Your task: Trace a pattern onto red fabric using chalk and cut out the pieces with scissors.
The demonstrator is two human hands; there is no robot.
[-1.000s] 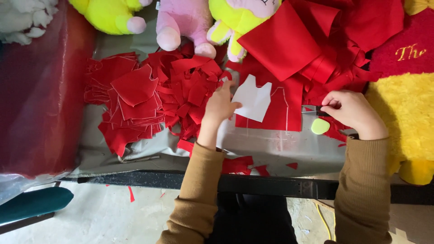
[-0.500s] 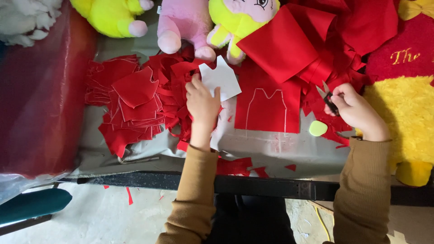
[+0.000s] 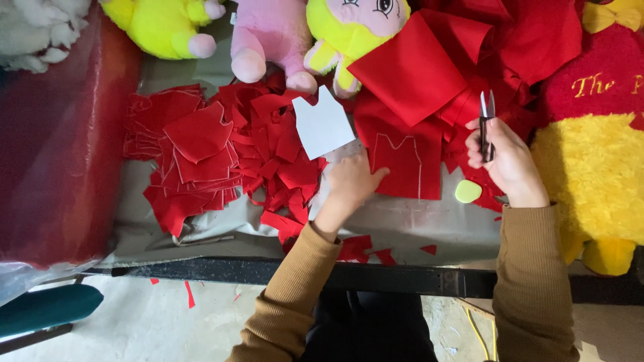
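Presently, scissors (image 3: 486, 124) are gripped in the right hand (image 3: 506, 157), the chalk-marked red fabric (image 3: 402, 164) is pinned flat, uncut, by the left hand (image 3: 352, 181); cut red pieces (image 3: 201, 154) are piled.

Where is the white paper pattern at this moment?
The white pattern lies on the red scraps mid-table, just above the left hand and below the pink plush.

A bare strip of grey worktop (image 3: 416, 224) is left open along the near edge, between the left hand (image 3: 352, 184) and the right hand (image 3: 506, 157). The left part is blocked by heaped red fabric pieces (image 3: 201, 154). The far edge is closed by plush toys (image 3: 268, 40) and folded red cloth (image 3: 409, 67).
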